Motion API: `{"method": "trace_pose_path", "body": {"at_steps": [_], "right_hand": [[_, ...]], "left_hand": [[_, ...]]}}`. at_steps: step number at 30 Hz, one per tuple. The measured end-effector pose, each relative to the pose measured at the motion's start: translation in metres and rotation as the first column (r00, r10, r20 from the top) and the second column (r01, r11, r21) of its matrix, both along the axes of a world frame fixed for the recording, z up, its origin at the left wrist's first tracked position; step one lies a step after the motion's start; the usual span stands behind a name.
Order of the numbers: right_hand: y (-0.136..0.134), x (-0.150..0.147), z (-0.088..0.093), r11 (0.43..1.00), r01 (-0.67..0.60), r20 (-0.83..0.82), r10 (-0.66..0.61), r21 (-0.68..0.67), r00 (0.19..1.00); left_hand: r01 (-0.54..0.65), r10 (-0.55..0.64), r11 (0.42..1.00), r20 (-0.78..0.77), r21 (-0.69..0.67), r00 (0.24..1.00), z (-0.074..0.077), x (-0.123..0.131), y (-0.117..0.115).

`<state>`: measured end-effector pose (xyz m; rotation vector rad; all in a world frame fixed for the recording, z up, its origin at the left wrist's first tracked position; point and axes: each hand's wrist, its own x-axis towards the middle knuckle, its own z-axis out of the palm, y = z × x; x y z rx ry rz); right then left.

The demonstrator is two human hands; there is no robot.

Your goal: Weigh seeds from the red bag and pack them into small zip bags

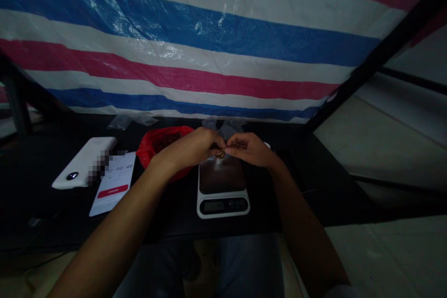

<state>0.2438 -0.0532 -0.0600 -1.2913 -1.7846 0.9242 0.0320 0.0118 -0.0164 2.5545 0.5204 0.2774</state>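
The fingertips of both hands came together in a tight pinch, the left fingers (214, 142) and right fingers (232, 148) closing on a small brownish ring-shaped piece (220, 153), its material too small to tell. The piece sat just above the dark glossy platform of a white rectangular digital kitchen scale (223, 209), with the left hand (185, 149) and right hand (249, 149) hiding the platform's far edge. The scale's dark display panel faced the person, its digits unreadable.

Just left of the scale, partly behind the left hand and wrist, lay a crumpled red plastic bag (148, 146) holding a heap of small brown pieces (167, 142). Further left on the black tabletop (42, 195) were a smartphone (111, 184) with a white screen, a timer readout and a red button, and a white rounded rectangular device (84, 163) with a round dark lens; a pixelated patch covered the space between them. Two small transparent plastic bags (120, 122) lay behind these, and a greyish translucent bag (223, 128) stood behind the hands. A red, white and blue striped woven tarp (209, 51) hung beyond the table.
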Motion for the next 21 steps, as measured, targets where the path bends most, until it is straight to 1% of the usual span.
{"method": "trace_pose_path", "body": {"at_steps": [2,5,9,14,17,21], "right_hand": [[0.0002,-0.0009,-0.0006,1.000,0.001,0.005,-0.001,-0.014,1.000],[0.0007,-0.0017,-0.0011,1.000,0.002,0.006,-0.002,-0.023,1.000],[0.0005,-0.0023,-0.0006,1.000,-0.015,0.013,0.015,-0.028,1.000],[0.0001,-0.0034,-0.0001,0.999,-0.032,-0.008,0.032,-0.040,0.999],[0.0003,-0.0041,0.0002,0.998,-0.028,-0.001,0.028,-0.048,1.000],[0.0002,-0.0033,0.0001,1.000,-0.008,0.038,0.008,-0.003,0.999]], "left_hand": [[-0.017,0.017,1.000,0.005,-0.021,1.000,-0.0014,-0.0013,-0.0005],[-0.041,0.043,0.994,0.023,-0.101,0.999,-0.0022,-0.0024,-0.0028],[-0.021,0.034,0.986,0.073,-0.167,0.997,-0.0035,-0.0035,-0.0040],[-0.001,0.027,0.977,0.116,-0.213,0.993,-0.0036,-0.0046,-0.0039],[-0.027,0.059,0.976,0.141,-0.216,0.988,-0.0034,-0.0041,-0.0057],[-0.030,0.082,0.965,0.192,-0.260,0.978,-0.0090,-0.0024,-0.0068]]}}
